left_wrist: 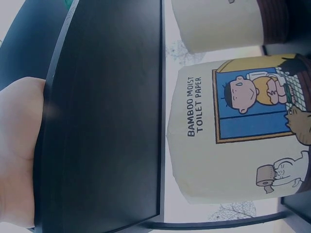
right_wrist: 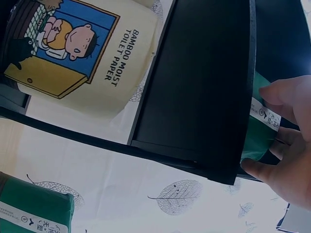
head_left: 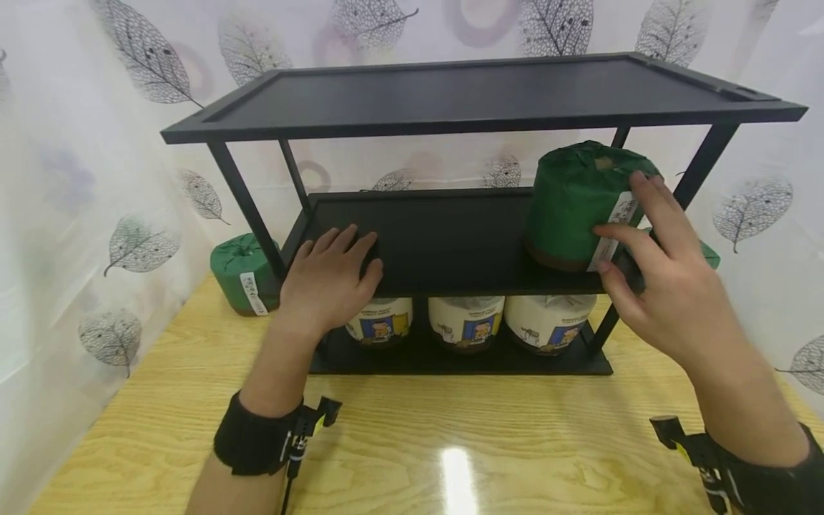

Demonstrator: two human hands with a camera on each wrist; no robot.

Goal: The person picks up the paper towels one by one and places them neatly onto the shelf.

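Observation:
A green-wrapped toilet paper roll (head_left: 569,207) with a white label strip stands at the right end of the black rack's middle shelf (head_left: 444,236). My right hand (head_left: 676,272) holds it at its front and right side, thumb and fingertips on and around the label. In the right wrist view the fingers bend against the green wrapper (right_wrist: 260,136), partly behind the shelf edge. My left hand (head_left: 331,279) lies palm down at the middle shelf's left front, fingers extended and holding nothing. Only part of that hand (left_wrist: 19,150) appears in the left wrist view.
Cream toilet paper rolls (head_left: 466,325) with cartoon prints line the bottom shelf. Another green roll (head_left: 241,275) stands on the wooden table (head_left: 386,436) left of the rack, and one (right_wrist: 36,208) stands to its right. The top shelf (head_left: 450,93) overhangs both hands' area.

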